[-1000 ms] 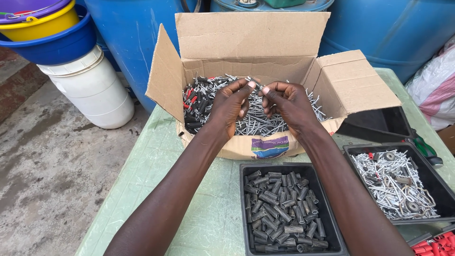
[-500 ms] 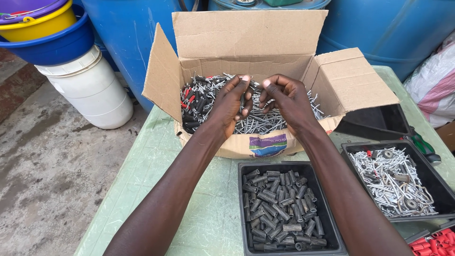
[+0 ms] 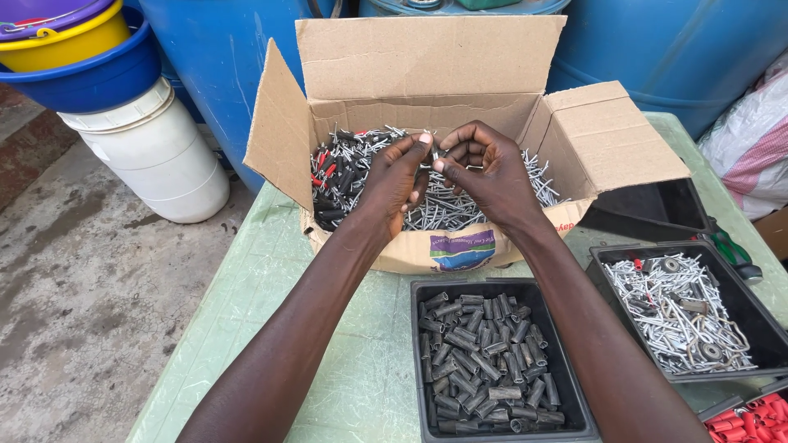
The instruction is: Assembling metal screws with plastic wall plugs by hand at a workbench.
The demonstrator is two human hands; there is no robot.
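Since half a second ago both hands have lifted slightly and drawn closer over the cardboard box (image 3: 427, 107), fingertips now meeting. Left hand (image 3: 396, 176) and right hand (image 3: 484, 168) pinch a small metal piece (image 3: 433, 152) between thumbs and forefingers, a narrow grip closed on it from both sides. Directly beneath the grip lies the heap of grey and red-tipped fasteners (image 3: 349, 168) in the box. Nearer the person, below the wrists, sits a black tray of dark sleeves (image 3: 484, 361); right of it, a tray of silvery hooks (image 3: 681, 308).
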